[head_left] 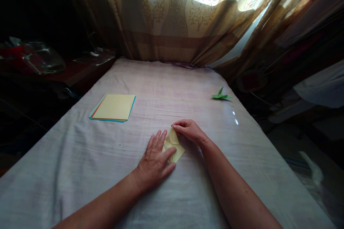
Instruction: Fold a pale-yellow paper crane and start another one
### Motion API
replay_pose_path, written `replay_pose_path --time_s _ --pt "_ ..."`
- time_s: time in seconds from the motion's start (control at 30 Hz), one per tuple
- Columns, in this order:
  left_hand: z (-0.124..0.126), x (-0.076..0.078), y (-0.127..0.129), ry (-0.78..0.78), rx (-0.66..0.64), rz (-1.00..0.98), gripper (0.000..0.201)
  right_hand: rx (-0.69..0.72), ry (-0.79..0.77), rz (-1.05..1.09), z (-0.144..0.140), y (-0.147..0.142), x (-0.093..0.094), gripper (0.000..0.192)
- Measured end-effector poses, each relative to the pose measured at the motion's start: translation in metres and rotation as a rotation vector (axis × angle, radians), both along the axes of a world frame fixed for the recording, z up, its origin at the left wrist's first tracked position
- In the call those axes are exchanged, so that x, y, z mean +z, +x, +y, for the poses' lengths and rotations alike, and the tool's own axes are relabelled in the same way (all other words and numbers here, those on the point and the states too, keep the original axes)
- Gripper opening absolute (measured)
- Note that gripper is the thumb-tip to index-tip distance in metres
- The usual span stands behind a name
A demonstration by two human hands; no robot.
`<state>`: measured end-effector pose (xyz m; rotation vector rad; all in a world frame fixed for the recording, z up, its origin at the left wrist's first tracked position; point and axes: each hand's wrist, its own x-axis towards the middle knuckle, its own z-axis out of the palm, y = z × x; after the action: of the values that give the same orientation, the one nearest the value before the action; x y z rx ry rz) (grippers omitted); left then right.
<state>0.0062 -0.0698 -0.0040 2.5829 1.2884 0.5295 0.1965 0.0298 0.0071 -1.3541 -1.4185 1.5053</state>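
Observation:
A pale yellow piece of folded origami paper (177, 153) lies on the covered table, with creases and a raised flap at its far corner. My left hand (153, 160) rests flat with its fingers spread, pressing on the left and near side of the paper. The far tip of the paper is pinched between the thumb and fingers of my right hand (190, 131). Part of the paper is hidden under my left hand.
Square coloured paper sheets (115, 106) lie stacked at the left, yellow on top. A green folded paper crane (220, 95) sits near the right edge. The table cover (166, 82) is light cloth with a glossy surface. Behind it hangs a patterned curtain (161, 21).

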Motion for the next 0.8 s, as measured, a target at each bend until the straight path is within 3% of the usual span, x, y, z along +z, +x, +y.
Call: replay_pose_path --time_s 0.47,0.8 --pt "0.0035 0.0038 0.0021 -0.123 -0.050 0.111 0.043 -0.022 0.041 -0.046 -0.0005 -0.0011 -0.0039 0.032" --pt "0.0041 0.0037 0.0021 -0.136 -0.060 0.113 0.044 0.086 0.065 -0.126 -0.0014 0.0024 0.0013 0.033"
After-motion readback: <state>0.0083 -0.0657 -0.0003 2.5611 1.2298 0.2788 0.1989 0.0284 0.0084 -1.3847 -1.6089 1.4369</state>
